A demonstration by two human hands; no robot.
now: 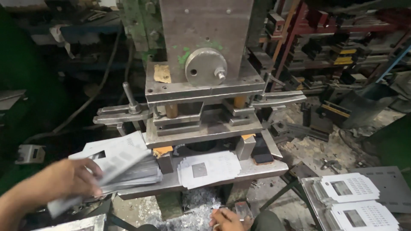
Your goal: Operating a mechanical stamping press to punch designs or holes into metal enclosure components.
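— Left hand (70, 177) nearest, clenched on a stack of white punched sheets (115, 164) at the press bed's (265, 169) left edge. Right hand (227, 219) rests low; I cannot tell whether it grips anything.

— Risk?

— I'd judge the fanned stack could slip, since only 1 hand pinches it. Another white sheet (209, 169) lies under the die block (205, 119); 2 finished sheets (355, 201) sit on a tray, right.

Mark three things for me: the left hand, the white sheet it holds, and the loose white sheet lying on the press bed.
left hand (70, 177), head view, back of the hand.
held white sheet (122, 156), head view, its upper face.
loose white sheet (209, 169), head view, middle, beside the grey window.
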